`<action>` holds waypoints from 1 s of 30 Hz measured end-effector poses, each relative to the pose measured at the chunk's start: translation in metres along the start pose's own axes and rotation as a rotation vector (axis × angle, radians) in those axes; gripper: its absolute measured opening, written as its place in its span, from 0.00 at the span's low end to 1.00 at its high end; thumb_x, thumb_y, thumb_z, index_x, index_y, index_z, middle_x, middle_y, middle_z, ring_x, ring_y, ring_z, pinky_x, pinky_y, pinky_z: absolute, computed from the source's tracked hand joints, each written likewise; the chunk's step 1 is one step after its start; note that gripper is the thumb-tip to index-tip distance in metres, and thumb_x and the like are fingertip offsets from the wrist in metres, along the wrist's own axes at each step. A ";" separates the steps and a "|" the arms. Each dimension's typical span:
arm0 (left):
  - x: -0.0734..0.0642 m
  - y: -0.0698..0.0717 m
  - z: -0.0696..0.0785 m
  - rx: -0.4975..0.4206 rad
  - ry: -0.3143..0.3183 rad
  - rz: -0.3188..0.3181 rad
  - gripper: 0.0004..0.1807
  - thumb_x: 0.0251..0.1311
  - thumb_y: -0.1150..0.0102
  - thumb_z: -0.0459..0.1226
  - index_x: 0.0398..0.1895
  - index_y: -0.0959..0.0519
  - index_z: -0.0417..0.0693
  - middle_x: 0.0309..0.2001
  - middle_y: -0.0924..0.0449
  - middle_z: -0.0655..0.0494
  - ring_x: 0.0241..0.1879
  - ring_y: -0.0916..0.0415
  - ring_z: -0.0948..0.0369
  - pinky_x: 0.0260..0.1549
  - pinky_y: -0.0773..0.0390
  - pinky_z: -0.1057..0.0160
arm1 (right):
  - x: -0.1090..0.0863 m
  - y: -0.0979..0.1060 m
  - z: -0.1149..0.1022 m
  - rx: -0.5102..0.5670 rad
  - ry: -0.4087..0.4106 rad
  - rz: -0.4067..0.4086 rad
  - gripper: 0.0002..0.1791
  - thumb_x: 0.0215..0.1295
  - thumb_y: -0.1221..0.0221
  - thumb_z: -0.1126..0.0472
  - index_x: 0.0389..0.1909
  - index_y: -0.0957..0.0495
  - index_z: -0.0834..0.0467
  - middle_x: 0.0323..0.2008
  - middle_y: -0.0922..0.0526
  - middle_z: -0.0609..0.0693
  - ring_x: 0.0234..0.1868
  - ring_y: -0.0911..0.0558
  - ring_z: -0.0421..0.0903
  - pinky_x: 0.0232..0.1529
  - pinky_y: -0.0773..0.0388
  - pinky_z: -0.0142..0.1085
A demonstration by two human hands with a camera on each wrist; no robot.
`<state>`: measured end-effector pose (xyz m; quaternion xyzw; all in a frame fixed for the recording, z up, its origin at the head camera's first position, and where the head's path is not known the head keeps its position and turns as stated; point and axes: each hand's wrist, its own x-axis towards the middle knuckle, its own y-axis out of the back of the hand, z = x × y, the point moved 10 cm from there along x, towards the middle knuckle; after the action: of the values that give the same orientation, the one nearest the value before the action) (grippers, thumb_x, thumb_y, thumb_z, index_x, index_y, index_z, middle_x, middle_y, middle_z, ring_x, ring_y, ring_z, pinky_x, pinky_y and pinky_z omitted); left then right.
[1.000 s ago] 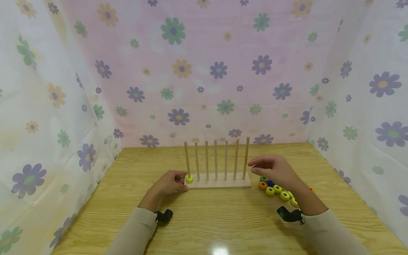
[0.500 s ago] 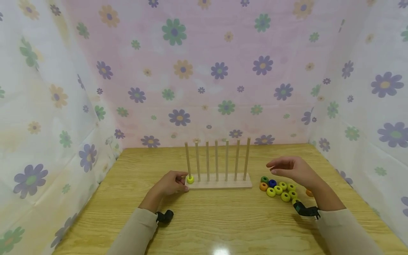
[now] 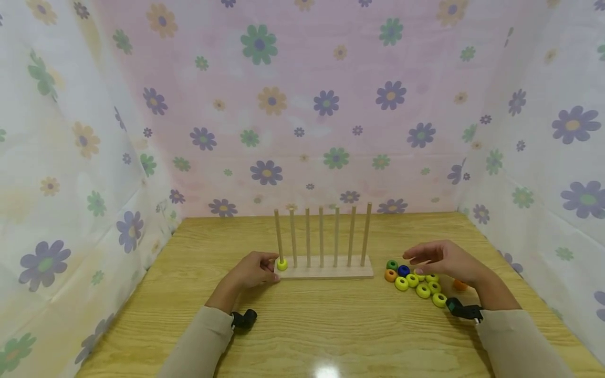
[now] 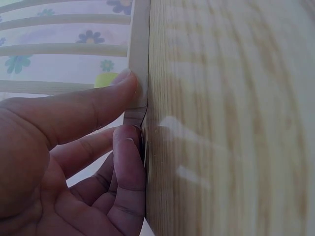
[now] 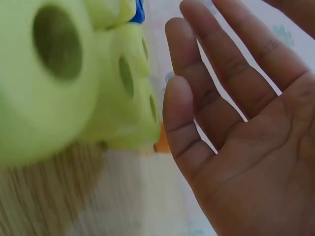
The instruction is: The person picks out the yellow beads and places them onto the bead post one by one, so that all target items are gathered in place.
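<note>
A wooden peg rack (image 3: 326,269) with several upright pegs stands on the table. One yellow bead (image 3: 282,264) sits at the bottom of its leftmost peg. My left hand (image 3: 255,271) grips the rack's left end; in the left wrist view the thumb (image 4: 106,101) lies against the base and the other fingers curl at its end. Over the loose beads to the right hovers my right hand (image 3: 446,261), palm down, with relaxed fingers and nothing held. Beneath it are several yellow beads (image 3: 423,291), partly covered by the fingers.
Left of the yellow beads lie a green bead (image 3: 392,265), an orange bead (image 3: 390,275) and a blue bead (image 3: 404,271). Another orange bead (image 3: 460,285) is partly hidden by the right wrist. Flowered cloth (image 3: 302,105) surrounds the wooden table (image 3: 321,325) at the back and sides.
My right hand has moved right, away from the rack's right end, and then lowered over the yellow beads. The left hand keeps its hold on the rack.
</note>
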<state>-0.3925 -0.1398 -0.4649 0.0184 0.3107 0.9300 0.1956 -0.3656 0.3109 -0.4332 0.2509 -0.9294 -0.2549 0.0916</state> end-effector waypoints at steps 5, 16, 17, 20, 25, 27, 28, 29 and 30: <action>0.001 0.000 0.000 0.007 0.002 -0.002 0.39 0.60 0.26 0.33 0.74 0.30 0.39 0.42 0.19 0.51 0.38 0.25 0.58 0.35 0.24 0.63 | -0.004 0.005 0.014 -0.031 -0.034 0.003 0.25 0.70 0.34 0.62 0.66 0.22 0.61 0.64 0.21 0.66 0.60 0.16 0.52 0.52 0.18 0.32; 0.000 0.000 0.000 -0.001 0.001 -0.009 0.39 0.60 0.26 0.33 0.75 0.31 0.37 0.43 0.19 0.49 0.38 0.26 0.59 0.33 0.24 0.64 | -0.006 0.003 0.026 0.026 -0.057 -0.064 0.26 0.69 0.34 0.63 0.67 0.24 0.65 0.65 0.23 0.68 0.60 0.16 0.44 0.54 0.19 0.30; -0.001 0.000 0.000 0.000 0.001 -0.009 0.39 0.60 0.26 0.33 0.75 0.31 0.37 0.43 0.19 0.49 0.38 0.26 0.58 0.33 0.24 0.64 | -0.006 0.002 0.027 0.028 -0.060 -0.070 0.26 0.69 0.34 0.63 0.67 0.24 0.65 0.65 0.23 0.68 0.60 0.16 0.43 0.54 0.20 0.30; -0.002 0.001 0.001 0.003 -0.004 -0.009 0.39 0.60 0.26 0.33 0.74 0.31 0.37 0.42 0.19 0.49 0.38 0.26 0.59 0.32 0.24 0.64 | -0.005 -0.001 0.029 0.022 -0.069 -0.091 0.26 0.70 0.34 0.63 0.67 0.24 0.65 0.65 0.23 0.67 0.59 0.16 0.40 0.55 0.20 0.29; -0.001 0.000 0.000 0.004 0.004 -0.006 0.39 0.60 0.26 0.33 0.74 0.30 0.38 0.41 0.19 0.50 0.37 0.25 0.59 0.33 0.24 0.64 | -0.005 -0.004 0.031 -0.015 -0.077 -0.103 0.26 0.70 0.35 0.62 0.67 0.24 0.64 0.64 0.21 0.66 0.58 0.17 0.35 0.54 0.21 0.28; -0.001 0.000 0.000 0.004 0.007 -0.002 0.39 0.60 0.26 0.32 0.74 0.30 0.38 0.41 0.19 0.50 0.37 0.25 0.58 0.33 0.24 0.63 | -0.005 -0.004 0.030 -0.027 -0.074 -0.100 0.26 0.70 0.34 0.62 0.67 0.24 0.65 0.64 0.21 0.65 0.57 0.17 0.34 0.54 0.21 0.28; -0.001 0.000 0.000 0.003 0.007 -0.002 0.39 0.60 0.26 0.32 0.75 0.30 0.39 0.41 0.19 0.50 0.37 0.26 0.58 0.34 0.24 0.63 | -0.005 -0.004 0.030 -0.034 -0.072 -0.098 0.26 0.70 0.34 0.61 0.66 0.24 0.65 0.63 0.20 0.65 0.57 0.17 0.34 0.54 0.21 0.28; 0.000 0.001 0.000 0.002 0.005 0.000 0.39 0.60 0.26 0.32 0.75 0.30 0.38 0.41 0.19 0.50 0.37 0.26 0.58 0.33 0.24 0.63 | -0.005 -0.004 0.028 -0.040 -0.069 -0.096 0.26 0.70 0.34 0.61 0.66 0.24 0.65 0.63 0.20 0.66 0.57 0.17 0.34 0.54 0.21 0.28; 0.000 0.001 0.001 0.003 0.003 0.001 0.39 0.60 0.26 0.32 0.75 0.30 0.38 0.41 0.19 0.50 0.37 0.26 0.58 0.33 0.24 0.63 | -0.006 -0.004 0.027 -0.042 -0.068 -0.093 0.26 0.70 0.34 0.61 0.66 0.23 0.65 0.63 0.20 0.66 0.57 0.17 0.35 0.54 0.21 0.27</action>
<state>-0.3924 -0.1403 -0.4637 0.0173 0.3123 0.9297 0.1946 -0.3672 0.3221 -0.4592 0.2831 -0.9137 -0.2865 0.0533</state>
